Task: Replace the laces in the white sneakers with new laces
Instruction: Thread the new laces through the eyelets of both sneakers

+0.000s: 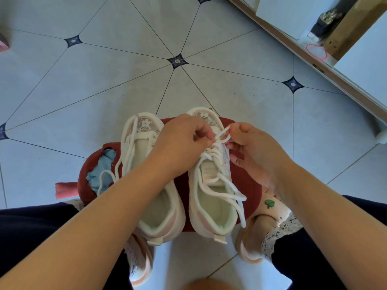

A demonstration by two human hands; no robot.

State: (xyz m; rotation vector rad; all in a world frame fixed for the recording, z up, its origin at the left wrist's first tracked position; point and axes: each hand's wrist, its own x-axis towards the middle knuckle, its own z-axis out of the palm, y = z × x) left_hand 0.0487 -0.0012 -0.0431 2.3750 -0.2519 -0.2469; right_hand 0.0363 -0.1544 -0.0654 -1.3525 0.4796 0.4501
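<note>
Pinching the white lace (211, 152) from both sides, the two hands meet over the front part of one white sneaker (211, 210). The left hand (180, 141) has its fingers curled and holds a strand just left of the meeting point. The right hand (253, 147) nips a loose end between thumb and forefinger just to the right, and this end sticks up beyond the grip. Below the grip, toward the person, the lace crosses several times over the tongue, and its free ends lie over the shoe opening and down its right side. Left of the grip, under the left forearm, stands the second sneaker (155, 208), with a loose lace (117, 164) hanging over its far side. Both sneakers rest on a dark red cushion (247, 176), whose torn left edge shows blue cloth (102, 166). Around it is the tiled floor (104, 80). Under the right wrist is a pink slipper (280, 212) with a green clover.
</note>
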